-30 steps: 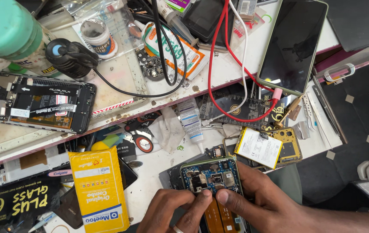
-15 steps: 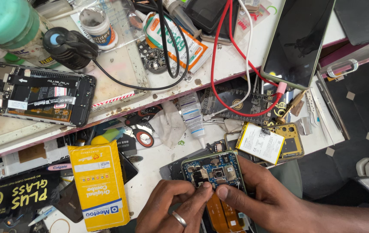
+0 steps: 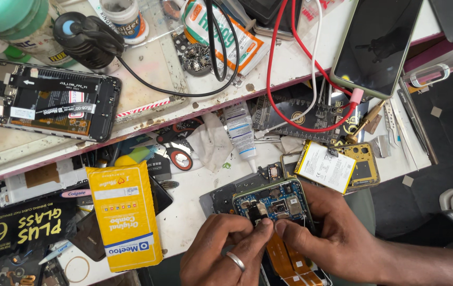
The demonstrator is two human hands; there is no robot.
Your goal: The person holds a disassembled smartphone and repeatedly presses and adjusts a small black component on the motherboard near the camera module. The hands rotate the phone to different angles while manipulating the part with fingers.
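Both hands work over an opened phone (image 3: 275, 204) lying on the bench (image 3: 194, 212). Left hand (image 3: 226, 251) and right hand (image 3: 332, 238) meet fingertip to fingertip, pinched on a small black part at the phone's board. Just left of the phone lies a yellow packet (image 3: 124, 214); just right, a white battery (image 3: 325, 166).

You have two hands, left (image 3: 221, 254) and right (image 3: 332, 233), on one open phone (image 3: 274, 204). Around it: one gutted phone (image 3: 46, 100), one whole phone (image 3: 377, 45), one battery (image 3: 326, 167), one yellow packet (image 3: 126, 217), one glue tube (image 3: 239, 130).
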